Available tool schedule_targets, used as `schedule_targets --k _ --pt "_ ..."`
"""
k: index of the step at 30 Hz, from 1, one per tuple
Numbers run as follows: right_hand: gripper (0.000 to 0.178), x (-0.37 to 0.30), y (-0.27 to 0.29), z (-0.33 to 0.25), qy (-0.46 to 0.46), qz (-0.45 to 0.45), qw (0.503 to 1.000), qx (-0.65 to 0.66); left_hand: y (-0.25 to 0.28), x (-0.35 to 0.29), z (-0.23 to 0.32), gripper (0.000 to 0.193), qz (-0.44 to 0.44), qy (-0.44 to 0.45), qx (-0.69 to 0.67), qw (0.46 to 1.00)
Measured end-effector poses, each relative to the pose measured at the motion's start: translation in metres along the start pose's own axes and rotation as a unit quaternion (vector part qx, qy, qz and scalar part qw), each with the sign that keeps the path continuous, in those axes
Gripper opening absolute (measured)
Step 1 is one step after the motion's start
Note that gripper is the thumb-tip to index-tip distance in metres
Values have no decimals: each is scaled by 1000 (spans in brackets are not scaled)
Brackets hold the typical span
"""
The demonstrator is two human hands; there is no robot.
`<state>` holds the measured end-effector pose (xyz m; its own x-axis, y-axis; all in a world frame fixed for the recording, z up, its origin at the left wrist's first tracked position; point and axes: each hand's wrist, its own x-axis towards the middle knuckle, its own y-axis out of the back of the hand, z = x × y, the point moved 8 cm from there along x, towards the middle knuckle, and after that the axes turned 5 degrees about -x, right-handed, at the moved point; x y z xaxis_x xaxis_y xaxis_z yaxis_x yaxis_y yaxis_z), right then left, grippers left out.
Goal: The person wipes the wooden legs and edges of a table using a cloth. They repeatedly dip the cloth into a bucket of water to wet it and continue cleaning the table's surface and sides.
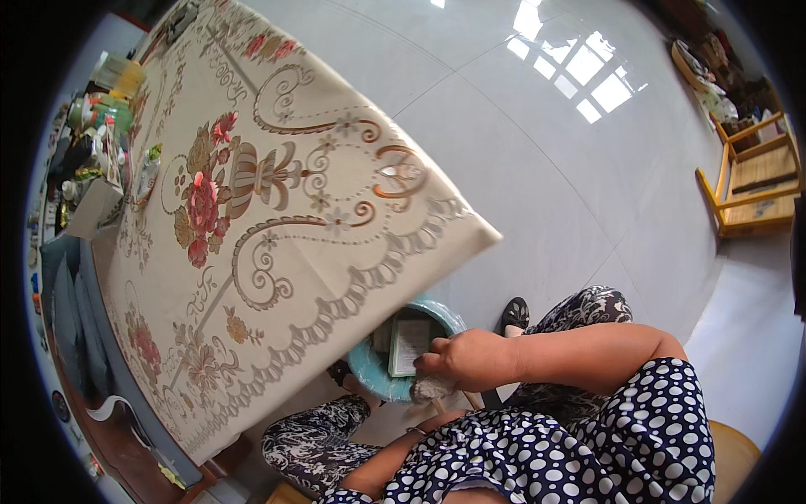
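My right hand (472, 359) reaches over a turquoise round bin (376, 376) with its fingers curled in. Its fingertips are at the edge of a pale, box-like thing with a light green border (409, 346) inside the bin. Just below the fingers is a fuzzy grey bundle (432, 388), perhaps a cloth; whether the hand grips it or the box is not clear. My left hand (453, 417) is low, close to my body, beneath the right forearm and beside thin wooden sticks (438, 406). Its fingers are hidden.
A table with a cream floral cloth (285, 168) fills the left, its corner jutting out above the bin. Bottles and a grey box (96, 206) crowd its far-left side. A wooden chair (756, 176) stands at the right on the grey tiled floor (537, 176).
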<state>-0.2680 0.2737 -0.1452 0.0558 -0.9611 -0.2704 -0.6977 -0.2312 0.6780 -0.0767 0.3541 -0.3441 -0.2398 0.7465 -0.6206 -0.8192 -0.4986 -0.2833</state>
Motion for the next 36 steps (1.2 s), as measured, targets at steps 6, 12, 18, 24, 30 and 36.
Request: schedule_targets --k 6,12,18,24,30,36 --pt "55 25 16 34 32 -40 997 -52 14 1 11 30 5 -10 1 1000" --pt "58 47 37 45 21 -94 990 -102 25 11 22 30 52 -12 27 998" --pt "69 22 43 25 51 -7 996 -68 40 7 36 29 158 -24 42 986" --pt "62 -17 73 56 -205 -6 975 -85 72 -92 93 27 410 -142 -38 900" --pt "30 -42 100 74 -136 132 952 -241 56 -294 195 22 798 -255 246 488" --pt "24 -35 80 57 -112 120 922 -349 86 -423 195 38 926 -105 326 160"
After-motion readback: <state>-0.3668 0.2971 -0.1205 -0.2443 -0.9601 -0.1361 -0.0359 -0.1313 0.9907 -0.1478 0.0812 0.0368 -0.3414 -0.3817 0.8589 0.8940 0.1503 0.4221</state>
